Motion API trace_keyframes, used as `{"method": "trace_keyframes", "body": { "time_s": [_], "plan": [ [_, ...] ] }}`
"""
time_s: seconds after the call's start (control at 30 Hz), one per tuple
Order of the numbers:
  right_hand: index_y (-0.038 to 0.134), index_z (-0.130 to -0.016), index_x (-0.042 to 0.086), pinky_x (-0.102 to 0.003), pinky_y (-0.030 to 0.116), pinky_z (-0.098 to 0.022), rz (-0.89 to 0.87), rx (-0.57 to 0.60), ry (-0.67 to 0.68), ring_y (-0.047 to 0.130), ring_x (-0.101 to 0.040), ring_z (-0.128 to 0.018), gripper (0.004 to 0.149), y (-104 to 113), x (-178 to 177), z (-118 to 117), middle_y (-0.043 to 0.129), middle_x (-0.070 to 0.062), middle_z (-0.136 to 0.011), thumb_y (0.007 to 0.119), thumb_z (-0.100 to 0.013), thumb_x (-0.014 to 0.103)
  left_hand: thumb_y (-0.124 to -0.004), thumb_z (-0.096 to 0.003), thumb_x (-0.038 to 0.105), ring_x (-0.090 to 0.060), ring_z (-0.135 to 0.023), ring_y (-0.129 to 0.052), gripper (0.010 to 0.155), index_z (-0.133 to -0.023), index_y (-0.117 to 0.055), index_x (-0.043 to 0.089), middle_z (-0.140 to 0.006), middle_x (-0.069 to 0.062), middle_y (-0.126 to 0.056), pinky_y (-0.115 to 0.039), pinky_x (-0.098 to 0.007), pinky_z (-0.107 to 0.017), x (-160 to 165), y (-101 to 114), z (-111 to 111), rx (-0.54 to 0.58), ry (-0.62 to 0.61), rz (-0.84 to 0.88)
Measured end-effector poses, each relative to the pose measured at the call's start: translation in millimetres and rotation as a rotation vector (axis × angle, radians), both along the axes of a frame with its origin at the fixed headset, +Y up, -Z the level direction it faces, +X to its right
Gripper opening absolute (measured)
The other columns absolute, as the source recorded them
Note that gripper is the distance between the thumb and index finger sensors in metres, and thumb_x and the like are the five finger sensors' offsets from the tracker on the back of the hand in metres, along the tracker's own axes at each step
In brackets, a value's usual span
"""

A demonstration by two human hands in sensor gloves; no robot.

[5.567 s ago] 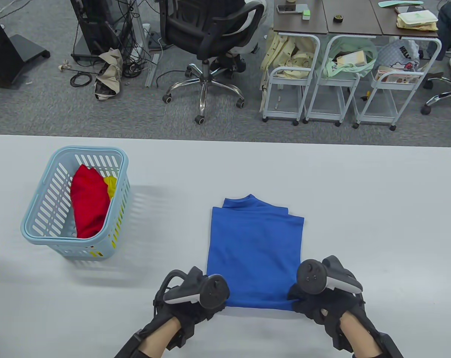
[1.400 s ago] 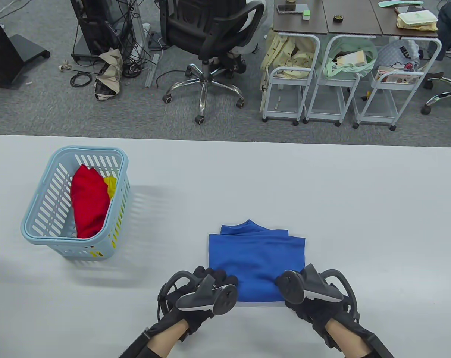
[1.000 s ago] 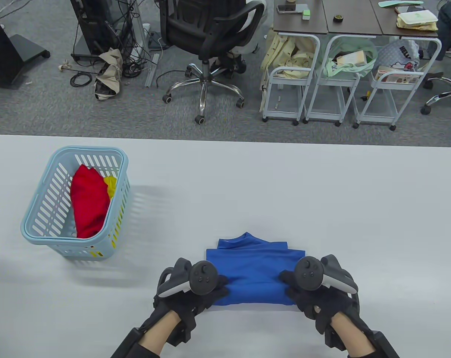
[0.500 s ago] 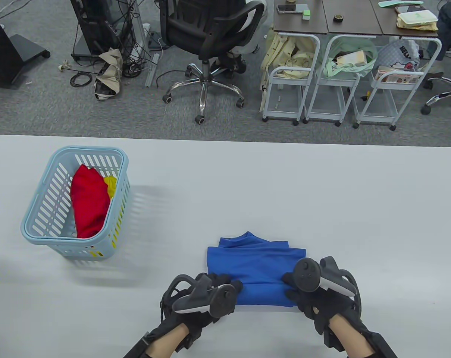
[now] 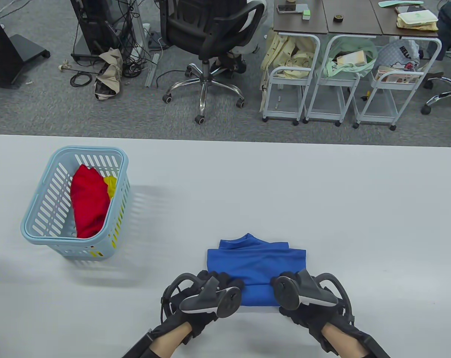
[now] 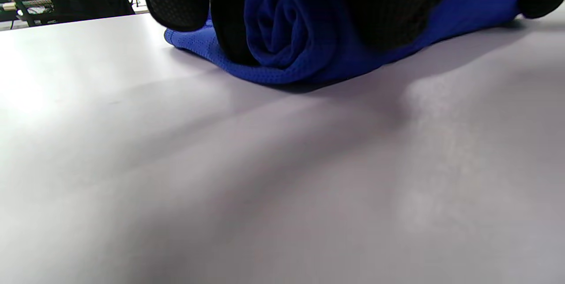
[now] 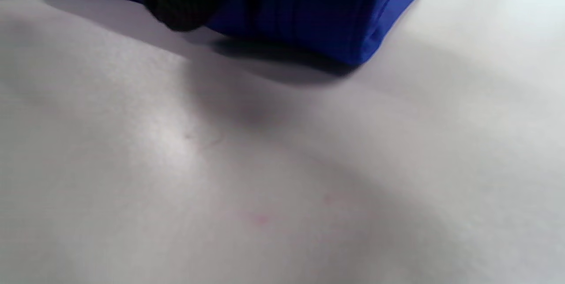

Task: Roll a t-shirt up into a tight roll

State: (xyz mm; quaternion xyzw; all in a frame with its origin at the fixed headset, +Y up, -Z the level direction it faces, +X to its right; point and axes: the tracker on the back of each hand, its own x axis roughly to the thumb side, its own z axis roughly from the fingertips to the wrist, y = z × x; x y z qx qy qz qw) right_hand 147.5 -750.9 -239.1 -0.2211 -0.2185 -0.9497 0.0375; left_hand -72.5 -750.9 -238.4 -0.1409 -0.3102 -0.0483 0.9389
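T-shirt (image 5: 256,265) roll ends under gloves.

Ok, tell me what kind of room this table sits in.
Most likely an office or lab workspace: behind the white table stand a black swivel chair, desks with wheeled white carts under them, and tangled cables on grey carpet.

Floor: grey carpet (image 5: 42,108).
Table: big and white (image 5: 322,209), taking up the near half of the view.
Chair: a black office chair (image 5: 206,33) on wheels, behind the table.
Desks: brown tops (image 5: 354,22) at the back right.
Carts: three white wire carts (image 5: 344,82) under the desks, with bags inside.
Cables: black wires (image 5: 109,41) tangled at the back left.
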Motion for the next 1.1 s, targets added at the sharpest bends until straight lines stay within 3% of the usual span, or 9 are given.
{"method": "trace_keyframes", "body": {
  "time_s": [0.13, 0.27, 0.37, 0.47, 0.57, 0.67, 0.77, 0.93, 1.1],
  "plan": [
    [0.042, -0.112, 0.017, -0.049, 0.062, -0.064, -0.192, -0.144, 0.002, 0.071, -0.034, -0.089, 0.066, 0, 7, -5, 0.055, -0.015, -0.107, 0.069, -0.056, 0.039, -0.072, -0.0574, 0.039, -0.027, -0.085, -0.089, 0.057, -0.111, -0.06, 0.026, -0.102, -0.004, -0.082, -0.069, -0.055, -0.072, -12, 4, -5, -0.163, 0.062, 0.088],
    [0.045, -0.112, 0.016, -0.047, 0.068, -0.06, -0.217, -0.179, 0.018, 0.078, -0.033, -0.082, 0.064, 1, 7, -4, 0.062, -0.017, -0.103, 0.063, -0.057, 0.041, -0.072, -0.0551, 0.051, -0.033, -0.1, -0.072, 0.075, -0.118, -0.036, 0.032, -0.117, -0.01, -0.06, -0.059, -0.059, -0.076, -6, 4, 7, -0.035, 0.006, -0.011],
    [0.046, -0.112, 0.014, -0.047, 0.069, -0.058, -0.256, -0.225, 0.019, 0.08, -0.032, -0.08, 0.063, -1, 10, -5, 0.063, -0.017, -0.101, 0.06, -0.057, 0.041, -0.071, -0.0544, 0.052, -0.03, -0.096, -0.077, 0.068, -0.115, -0.045, 0.034, -0.111, -0.004, -0.07, -0.061, -0.058, -0.076, 4, 2, 8, 0.018, -0.047, -0.005],
    [0.046, -0.113, 0.018, -0.049, 0.064, -0.063, -0.25, -0.184, -0.015, 0.074, -0.035, -0.086, 0.064, 2, 13, -5, 0.059, -0.017, -0.105, 0.065, -0.058, 0.043, -0.069, -0.0555, 0.05, -0.025, -0.084, -0.088, 0.06, -0.111, -0.056, 0.031, -0.098, -0.001, -0.084, -0.068, -0.053, -0.073, 4, 2, 5, -0.017, -0.047, 0.033],
    [0.041, -0.113, 0.028, -0.057, 0.045, -0.072, -0.09, 0.034, -0.041, 0.049, -0.039, -0.102, 0.068, 13, 11, -1, 0.035, -0.017, -0.114, 0.072, -0.056, 0.046, -0.068, -0.0557, 0.048, -0.022, -0.07, -0.096, 0.059, -0.109, -0.063, 0.023, -0.088, -0.003, -0.092, -0.075, -0.051, -0.068, -1, 1, 2, -0.117, -0.022, 0.127],
    [0.041, -0.113, 0.028, -0.056, 0.046, -0.072, -0.097, 0.041, 0.012, 0.05, -0.038, -0.102, 0.071, 12, 3, 4, 0.036, -0.013, -0.114, 0.079, -0.055, 0.043, -0.066, -0.0569, 0.046, -0.022, -0.066, -0.097, 0.058, -0.109, -0.064, 0.02, -0.085, -0.003, -0.094, -0.076, -0.051, -0.066, -9, 1, -4, -0.213, 0.025, 0.193],
    [0.037, -0.113, 0.026, -0.056, 0.048, -0.072, -0.014, 0.046, 0.025, 0.054, -0.037, -0.101, 0.071, 5, -4, 6, 0.04, -0.012, -0.113, 0.074, -0.055, 0.043, -0.063, -0.0579, 0.046, -0.022, -0.065, -0.097, 0.058, -0.11, -0.063, 0.02, -0.085, -0.003, -0.095, -0.076, -0.05, -0.066, -14, 0, -8, -0.235, 0.051, 0.241],
    [0.044, -0.112, 0.019, -0.052, 0.058, -0.067, -0.121, -0.035, 0.002, 0.07, -0.035, -0.089, 0.06, 6, 0, 1, 0.056, -0.015, -0.107, 0.062, -0.058, 0.039, -0.063, -0.0561, 0.054, -0.025, -0.081, -0.085, 0.07, -0.117, -0.035, 0.035, -0.106, -0.007, -0.072, -0.066, -0.054, -0.072, -12, 2, 0, -0.073, 0.014, 0.107],
    [0.048, -0.11, 0.016, -0.048, 0.067, -0.06, -0.252, -0.171, -0.061, 0.081, -0.029, -0.078, 0.057, -1, 13, -8, 0.066, -0.015, -0.1, 0.052, -0.058, 0.039, -0.069, -0.0517, 0.059, -0.032, -0.098, -0.065, 0.078, -0.117, -0.037, 0.031, -0.117, -0.011, -0.051, -0.054, -0.06, -0.077, -2, 3, 5, 0.085, -0.035, -0.035]
  ]
}}
